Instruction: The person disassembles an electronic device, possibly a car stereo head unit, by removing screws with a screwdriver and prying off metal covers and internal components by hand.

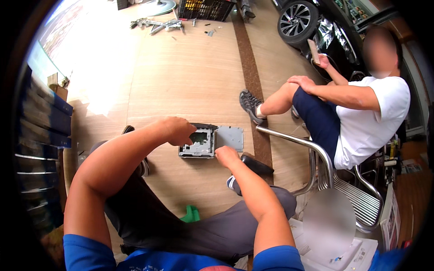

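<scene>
Between my hands is a grey metal electronic unit (208, 147) with a black edge and a green circuit board in its opening. A flat grey metal plate (230, 137) lies against its right side. My left hand (178, 130) reaches over the unit's left part, fingers curled down close to the opening; what they hold, if anything, is too small to make out. At the unit's lower right corner, by the plate, my right hand (227, 156) has its fingers closed. Whatever may be in them is hidden.
A person (370, 108) sits on a metal bench (348, 194) at right, holding a phone. Beyond are a car wheel (297, 21), a black crate (205, 10) and metal parts (160, 25). Blue boxes (49, 113) are stacked at left. A green object (191, 213) lies between my legs.
</scene>
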Demonstrator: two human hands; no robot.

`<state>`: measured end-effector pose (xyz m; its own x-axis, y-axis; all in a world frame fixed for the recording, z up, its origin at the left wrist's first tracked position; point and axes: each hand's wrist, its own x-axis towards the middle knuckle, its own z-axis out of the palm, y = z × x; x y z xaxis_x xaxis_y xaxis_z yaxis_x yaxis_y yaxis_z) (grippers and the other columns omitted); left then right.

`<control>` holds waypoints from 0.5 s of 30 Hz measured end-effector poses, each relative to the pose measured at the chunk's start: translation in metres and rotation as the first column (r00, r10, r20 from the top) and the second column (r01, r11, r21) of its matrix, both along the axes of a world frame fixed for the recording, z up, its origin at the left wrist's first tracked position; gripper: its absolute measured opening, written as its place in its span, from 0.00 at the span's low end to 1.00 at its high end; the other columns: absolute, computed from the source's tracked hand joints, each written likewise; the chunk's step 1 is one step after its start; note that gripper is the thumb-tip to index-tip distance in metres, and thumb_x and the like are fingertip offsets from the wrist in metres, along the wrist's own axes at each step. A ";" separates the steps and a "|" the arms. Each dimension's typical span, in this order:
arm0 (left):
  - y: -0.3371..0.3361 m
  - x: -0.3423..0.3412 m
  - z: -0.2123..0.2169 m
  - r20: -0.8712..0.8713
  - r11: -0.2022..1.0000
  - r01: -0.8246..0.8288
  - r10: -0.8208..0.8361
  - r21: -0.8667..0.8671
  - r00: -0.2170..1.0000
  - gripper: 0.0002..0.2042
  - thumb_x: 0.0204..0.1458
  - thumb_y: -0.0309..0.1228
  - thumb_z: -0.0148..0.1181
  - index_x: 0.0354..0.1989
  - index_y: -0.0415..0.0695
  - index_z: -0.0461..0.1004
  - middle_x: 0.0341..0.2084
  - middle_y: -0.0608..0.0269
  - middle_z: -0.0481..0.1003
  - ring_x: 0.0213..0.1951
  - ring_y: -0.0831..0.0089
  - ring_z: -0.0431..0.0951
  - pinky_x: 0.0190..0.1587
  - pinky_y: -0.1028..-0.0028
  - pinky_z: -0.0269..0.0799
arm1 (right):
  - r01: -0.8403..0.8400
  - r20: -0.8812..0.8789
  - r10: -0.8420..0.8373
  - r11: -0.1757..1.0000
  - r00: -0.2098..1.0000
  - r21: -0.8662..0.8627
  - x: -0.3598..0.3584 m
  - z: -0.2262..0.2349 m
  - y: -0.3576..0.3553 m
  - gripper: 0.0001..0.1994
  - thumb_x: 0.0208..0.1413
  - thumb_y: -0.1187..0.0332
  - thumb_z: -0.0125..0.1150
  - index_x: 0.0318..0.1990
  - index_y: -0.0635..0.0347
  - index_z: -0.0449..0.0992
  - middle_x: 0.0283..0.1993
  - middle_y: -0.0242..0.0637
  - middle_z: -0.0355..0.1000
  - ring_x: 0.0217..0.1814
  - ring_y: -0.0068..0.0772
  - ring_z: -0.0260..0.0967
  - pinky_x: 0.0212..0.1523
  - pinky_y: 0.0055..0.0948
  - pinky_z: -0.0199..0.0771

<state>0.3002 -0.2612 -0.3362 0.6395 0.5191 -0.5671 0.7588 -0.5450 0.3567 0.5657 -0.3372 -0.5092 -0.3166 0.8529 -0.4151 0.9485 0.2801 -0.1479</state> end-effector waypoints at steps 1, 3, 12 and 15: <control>0.001 0.002 0.004 -0.001 1.000 0.009 -0.009 -0.016 1.000 0.27 0.52 0.44 0.59 0.58 0.44 0.67 0.46 0.45 0.75 0.52 0.50 0.73 0.54 0.58 0.68 | 0.033 0.019 -0.032 0.999 0.999 -0.034 0.001 0.001 0.000 0.08 0.52 0.65 0.56 0.31 0.58 0.79 0.35 0.50 0.76 0.42 0.54 0.74 0.43 0.48 0.74; 0.001 -0.001 0.002 0.012 1.000 -0.003 0.003 -0.023 1.000 0.26 0.52 0.44 0.59 0.57 0.44 0.68 0.46 0.46 0.75 0.51 0.50 0.73 0.53 0.57 0.69 | 0.116 0.027 -0.114 0.989 0.993 -0.089 -0.003 0.008 -0.001 0.09 0.53 0.63 0.56 0.33 0.57 0.79 0.37 0.50 0.76 0.44 0.53 0.74 0.44 0.47 0.75; 0.001 -0.002 0.002 0.028 1.000 -0.009 0.009 -0.007 1.000 0.22 0.52 0.43 0.59 0.51 0.42 0.71 0.42 0.47 0.77 0.49 0.49 0.74 0.51 0.56 0.69 | 0.351 -0.030 -0.354 0.932 0.935 -0.091 -0.005 0.013 -0.001 0.13 0.55 0.61 0.57 0.34 0.61 0.81 0.40 0.53 0.76 0.45 0.56 0.73 0.47 0.46 0.74; -0.001 -0.002 0.001 0.044 1.000 -0.009 0.007 0.026 0.999 0.19 0.51 0.45 0.60 0.44 0.43 0.75 0.39 0.50 0.78 0.46 0.52 0.77 0.48 0.57 0.71 | 0.361 -0.018 -0.367 0.922 0.930 -0.137 -0.009 0.020 -0.001 0.13 0.56 0.61 0.58 0.38 0.62 0.80 0.42 0.54 0.76 0.48 0.56 0.73 0.47 0.46 0.75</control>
